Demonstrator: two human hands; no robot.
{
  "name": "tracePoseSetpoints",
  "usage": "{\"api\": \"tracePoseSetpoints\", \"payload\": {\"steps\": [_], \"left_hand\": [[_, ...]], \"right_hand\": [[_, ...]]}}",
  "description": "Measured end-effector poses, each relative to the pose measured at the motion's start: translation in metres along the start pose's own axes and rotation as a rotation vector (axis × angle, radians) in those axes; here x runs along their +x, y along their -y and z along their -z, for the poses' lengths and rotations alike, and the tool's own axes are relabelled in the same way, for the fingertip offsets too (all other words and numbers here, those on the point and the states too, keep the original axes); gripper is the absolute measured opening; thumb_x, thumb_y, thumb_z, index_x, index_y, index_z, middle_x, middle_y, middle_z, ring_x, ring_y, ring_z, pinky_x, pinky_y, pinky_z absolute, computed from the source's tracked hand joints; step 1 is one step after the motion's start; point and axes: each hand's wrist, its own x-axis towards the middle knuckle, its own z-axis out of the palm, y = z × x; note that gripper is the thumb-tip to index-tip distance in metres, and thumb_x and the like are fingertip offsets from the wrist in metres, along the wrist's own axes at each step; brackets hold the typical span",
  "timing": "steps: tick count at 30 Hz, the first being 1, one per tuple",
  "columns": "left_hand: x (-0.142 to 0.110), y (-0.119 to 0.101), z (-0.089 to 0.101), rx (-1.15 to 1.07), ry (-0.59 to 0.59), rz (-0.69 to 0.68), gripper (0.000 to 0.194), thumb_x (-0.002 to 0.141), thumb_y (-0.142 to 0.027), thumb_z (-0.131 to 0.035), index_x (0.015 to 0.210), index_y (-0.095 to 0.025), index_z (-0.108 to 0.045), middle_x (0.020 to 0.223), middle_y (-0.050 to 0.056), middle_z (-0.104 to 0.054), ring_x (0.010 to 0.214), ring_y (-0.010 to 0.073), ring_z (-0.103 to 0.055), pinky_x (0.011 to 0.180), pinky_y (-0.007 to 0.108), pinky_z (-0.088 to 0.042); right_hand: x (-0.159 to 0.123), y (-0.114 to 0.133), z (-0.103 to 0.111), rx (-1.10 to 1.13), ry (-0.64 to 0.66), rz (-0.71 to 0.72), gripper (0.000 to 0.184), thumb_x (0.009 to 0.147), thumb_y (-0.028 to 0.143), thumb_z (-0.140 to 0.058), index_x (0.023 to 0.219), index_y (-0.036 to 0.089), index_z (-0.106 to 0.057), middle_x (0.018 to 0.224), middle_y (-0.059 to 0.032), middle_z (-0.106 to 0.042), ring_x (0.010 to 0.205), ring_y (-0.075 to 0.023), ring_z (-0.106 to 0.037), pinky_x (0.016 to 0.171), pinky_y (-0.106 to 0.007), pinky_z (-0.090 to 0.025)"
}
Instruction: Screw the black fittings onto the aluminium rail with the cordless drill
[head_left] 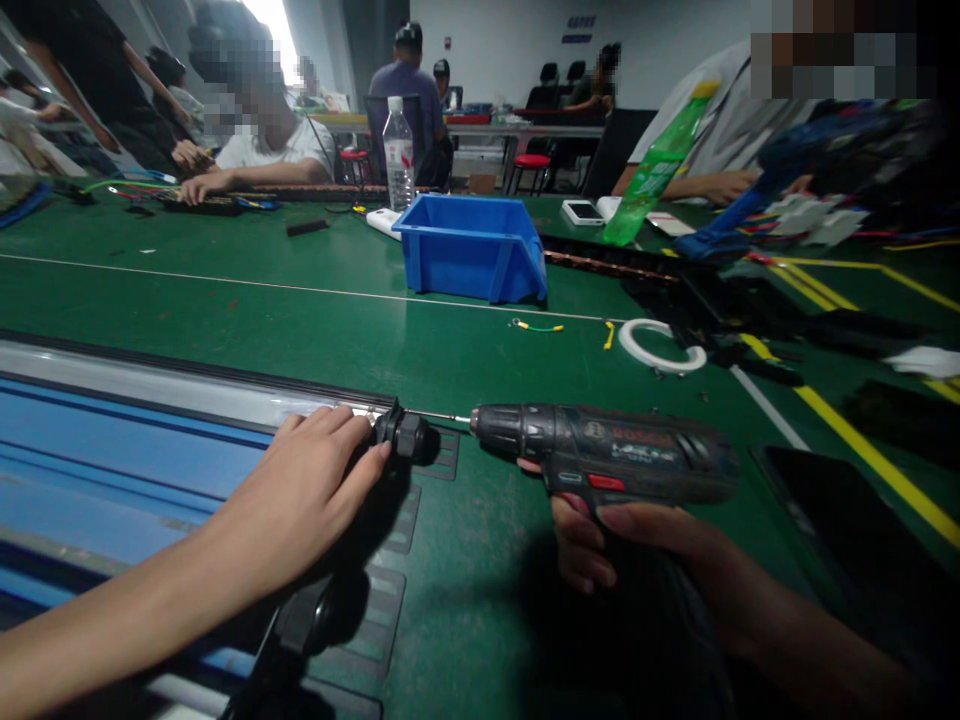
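Note:
My right hand (pixel 637 535) is wrapped round the grip of a black cordless drill (pixel 615 450) with red markings. A long thin bit (pixel 450 416) runs left from its chuck to the black end cap (pixel 386 415) of a long blue and silver housing (pixel 150 440). At that end, my left hand (pixel 322 460) is closed over the corner, thumb beside a black cable gland (pixel 412 438). Its fingertips are partly hidden. A second black gland (pixel 304 615) sits lower on the same end. The bit's tip and any screw there cannot be made out.
Beyond the drill are a blue bin (pixel 472 250), a green-yellow wire (pixel 540 327) and a white tape ring (pixel 660 347). A dark phone-like slab (pixel 832 510) lies right. A clear bottle (pixel 399 160) and a tilted green bottle (pixel 660 170) stand farther back. Co-workers sit across the table.

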Motion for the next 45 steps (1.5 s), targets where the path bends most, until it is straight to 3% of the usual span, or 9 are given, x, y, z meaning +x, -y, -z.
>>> {"api": "tracePoseSetpoints", "payload": {"steps": [4, 8, 24, 35, 39, 43, 45], "left_hand": [[-0.0002, -0.0005, 0.001, 0.008, 0.004, 0.003, 0.034, 0.107, -0.041, -0.037, 0.094, -0.022, -0.061, 0.096, 0.006, -0.064, 0.095, 0.0276, -0.056, 0.083, 0.043, -0.038], [0.0001, -0.0013, 0.0019, 0.013, 0.008, -0.002, 0.035, 0.107, -0.042, -0.036, 0.095, -0.022, -0.061, 0.096, 0.007, -0.065, 0.096, 0.0283, -0.057, 0.083, 0.043, -0.038], [-0.0006, -0.0007, 0.0012, -0.002, 0.009, 0.0, 0.035, 0.107, -0.042, -0.035, 0.095, -0.022, -0.061, 0.097, 0.007, -0.063, 0.096, 0.0292, -0.056, 0.083, 0.045, -0.038], [-0.0003, -0.002, 0.0019, 0.003, 0.005, 0.0, 0.034, 0.107, -0.04, -0.036, 0.096, -0.021, -0.062, 0.097, 0.007, -0.064, 0.095, 0.0288, -0.056, 0.083, 0.044, -0.038], [0.0002, -0.0016, 0.0012, 0.006, 0.002, 0.0, 0.034, 0.107, -0.041, -0.036, 0.094, -0.022, -0.061, 0.096, 0.006, -0.064, 0.095, 0.0286, -0.056, 0.083, 0.043, -0.038], [0.0004, -0.0019, 0.0019, 0.006, 0.014, 0.009, 0.033, 0.107, -0.041, -0.036, 0.095, -0.022, -0.061, 0.097, 0.006, -0.064, 0.096, 0.0284, -0.056, 0.083, 0.043, -0.038], [0.0, -0.0021, 0.0023, 0.007, 0.015, 0.011, 0.033, 0.107, -0.041, -0.036, 0.095, -0.022, -0.061, 0.097, 0.007, -0.064, 0.096, 0.0283, -0.056, 0.084, 0.044, -0.038]], "right_hand": [[0.0013, 0.0007, 0.0014, -0.004, 0.033, -0.012, 0.02, 0.087, 0.03, -0.076, 0.094, 0.014, -0.067, 0.077, 0.0014, -0.052, 0.063, -0.0119, -0.053, 0.069, -0.033, -0.049], [0.0025, 0.0006, 0.0035, -0.035, 0.076, -0.042, 0.027, 0.089, 0.034, -0.072, 0.075, 0.014, -0.061, 0.072, 0.0016, -0.045, 0.062, -0.0113, -0.048, 0.071, -0.032, -0.049], [0.0005, 0.0003, -0.0005, -0.029, 0.013, -0.01, 0.021, 0.088, 0.033, -0.076, 0.095, 0.014, -0.068, 0.075, 0.0025, -0.048, 0.061, -0.0105, -0.048, 0.069, -0.032, -0.051], [0.0006, -0.0012, -0.0013, 0.003, -0.008, 0.004, 0.021, 0.086, 0.03, -0.078, 0.094, 0.015, -0.067, 0.074, 0.0019, -0.052, 0.059, -0.0115, -0.052, 0.064, -0.033, -0.049], [0.0, -0.0007, -0.0012, -0.002, -0.01, -0.003, 0.026, 0.086, 0.03, -0.078, 0.106, 0.017, -0.067, 0.075, 0.0026, -0.053, 0.058, -0.0125, -0.052, 0.066, -0.035, -0.051], [-0.0003, -0.0005, -0.0008, -0.004, -0.004, 0.001, 0.022, 0.087, 0.03, -0.077, 0.101, 0.016, -0.068, 0.075, 0.0022, -0.054, 0.057, -0.0118, -0.052, 0.069, -0.036, -0.052], [0.0, -0.0001, -0.0006, -0.003, -0.001, -0.005, 0.026, 0.087, 0.03, -0.077, 0.107, 0.016, -0.068, 0.074, 0.0028, -0.053, 0.056, -0.0119, -0.053, 0.07, -0.037, -0.053]]}}
